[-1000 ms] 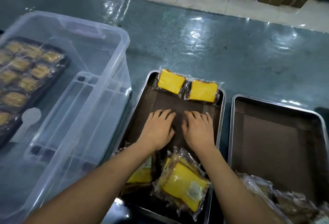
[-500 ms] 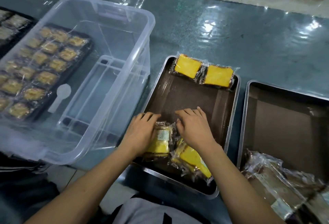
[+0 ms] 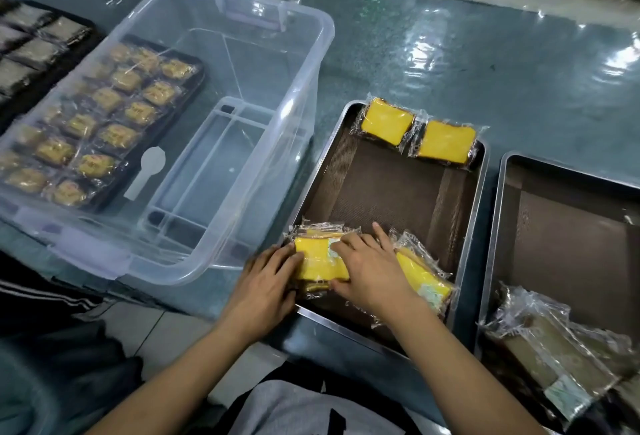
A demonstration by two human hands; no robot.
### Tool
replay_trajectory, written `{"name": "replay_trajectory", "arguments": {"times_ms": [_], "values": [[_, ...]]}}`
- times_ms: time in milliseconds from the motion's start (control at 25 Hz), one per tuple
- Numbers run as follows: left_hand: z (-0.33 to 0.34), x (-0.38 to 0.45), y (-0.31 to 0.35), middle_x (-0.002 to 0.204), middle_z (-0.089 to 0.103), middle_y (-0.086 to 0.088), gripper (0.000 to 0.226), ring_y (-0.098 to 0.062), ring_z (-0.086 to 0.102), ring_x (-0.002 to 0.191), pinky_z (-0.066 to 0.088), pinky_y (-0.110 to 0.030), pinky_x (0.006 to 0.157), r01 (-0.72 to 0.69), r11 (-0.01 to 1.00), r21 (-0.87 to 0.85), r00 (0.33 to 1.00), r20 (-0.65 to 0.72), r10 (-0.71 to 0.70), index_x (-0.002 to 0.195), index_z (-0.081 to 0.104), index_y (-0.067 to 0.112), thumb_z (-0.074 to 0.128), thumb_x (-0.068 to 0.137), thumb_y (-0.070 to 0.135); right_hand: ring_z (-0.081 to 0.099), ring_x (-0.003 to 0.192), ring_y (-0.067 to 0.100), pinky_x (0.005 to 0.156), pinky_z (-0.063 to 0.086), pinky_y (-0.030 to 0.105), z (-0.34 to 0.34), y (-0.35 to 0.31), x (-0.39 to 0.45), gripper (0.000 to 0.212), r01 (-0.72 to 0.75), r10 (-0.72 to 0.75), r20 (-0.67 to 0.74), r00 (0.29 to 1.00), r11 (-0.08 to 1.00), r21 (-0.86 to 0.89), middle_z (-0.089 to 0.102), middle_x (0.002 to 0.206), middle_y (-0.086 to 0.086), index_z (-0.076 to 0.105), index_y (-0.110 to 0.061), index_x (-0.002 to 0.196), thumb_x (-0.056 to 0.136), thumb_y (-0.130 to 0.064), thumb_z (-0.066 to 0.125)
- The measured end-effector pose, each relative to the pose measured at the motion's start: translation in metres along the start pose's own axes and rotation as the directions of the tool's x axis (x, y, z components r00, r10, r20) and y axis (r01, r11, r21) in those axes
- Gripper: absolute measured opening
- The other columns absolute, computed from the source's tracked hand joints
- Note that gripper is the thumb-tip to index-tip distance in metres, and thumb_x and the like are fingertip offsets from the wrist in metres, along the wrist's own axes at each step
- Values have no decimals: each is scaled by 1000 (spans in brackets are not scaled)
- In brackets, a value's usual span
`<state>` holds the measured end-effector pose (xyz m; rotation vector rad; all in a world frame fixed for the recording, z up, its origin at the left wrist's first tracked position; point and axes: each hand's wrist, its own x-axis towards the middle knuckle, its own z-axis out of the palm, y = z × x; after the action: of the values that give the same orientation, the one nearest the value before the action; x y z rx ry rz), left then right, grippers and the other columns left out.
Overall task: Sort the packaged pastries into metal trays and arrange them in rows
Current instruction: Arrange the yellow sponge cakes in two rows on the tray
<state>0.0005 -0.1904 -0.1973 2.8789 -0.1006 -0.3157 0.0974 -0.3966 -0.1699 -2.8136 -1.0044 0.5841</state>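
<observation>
**Both hands on one wrapped yellow pastry at the near end of the tray**

Hands meet over a wrapped yellow pastry point(image 3: 317, 260) at the near left corner of the middle metal tray point(image 3: 483, 171). The left hand point(image 3: 265, 287) presses its fingers against the packet's left edge; the right hand point(image 3: 369, 273) lies across its right side, fingers curled over the wrapper and thumb at the near edge, so the packet is held between the two. Just right of that grip, partly under the right wrist, lies a second yellow packet point(image 3: 424, 280), tilted. At the far end of the same tray, well beyond the grip, two yellow packets point(image 3: 415, 131) sit side by side in a row. Left of the grip stands a clear plastic bin point(image 3: 304, 64); right of it, another metal tray point(image 3: 500, 223) holds brown wrapped pastries point(image 3: 550, 353) at its near end.
</observation>
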Motion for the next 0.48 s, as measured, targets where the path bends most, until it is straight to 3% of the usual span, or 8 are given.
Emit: {"name": "replay_trajectory", "arguments": {"times_ms": [80,240,360,480], "values": [[2,2,0,144,53,-4,75,-32,50,129,46,-50,105,10,1000,10,1000,0,-10,142,48,22,79,74,28,39,140,25,125,-3,51,2,-5,1,78,1,2,33,999,998,-61,42,146,2,37,-23,148,85,-56,68],[1,7,1,140,56,-5,70,-32,52,126,48,-49,103,2,999,33,1000,-21,-2,141,50,19,79,78,28,44,133,28,122,15,52,13,-12,2,85,-40,43,21,999,991,-125,42,141,5,31,-18,146,78,-33,80],[0,6,0,139,57,-5,69,-32,54,125,49,-48,101,-11,1000,16,1000,-26,11,140,50,19,79,78,28,49,125,30,110,29,50,19,-19,4,79,-82,79,-24,997,987,-142,46,134,7,36,-19,138,73,-19,80],[-3,2,1,139,58,-5,56,-30,53,125,48,-47,104,-31,1000,-4,995,-91,30,140,50,19,64,86,28,51,124,30,110,27,50,14,-17,3,64,-59,55,-48,997,995,-83,50,133,7,42,-21,138,82,-29,71]]}}
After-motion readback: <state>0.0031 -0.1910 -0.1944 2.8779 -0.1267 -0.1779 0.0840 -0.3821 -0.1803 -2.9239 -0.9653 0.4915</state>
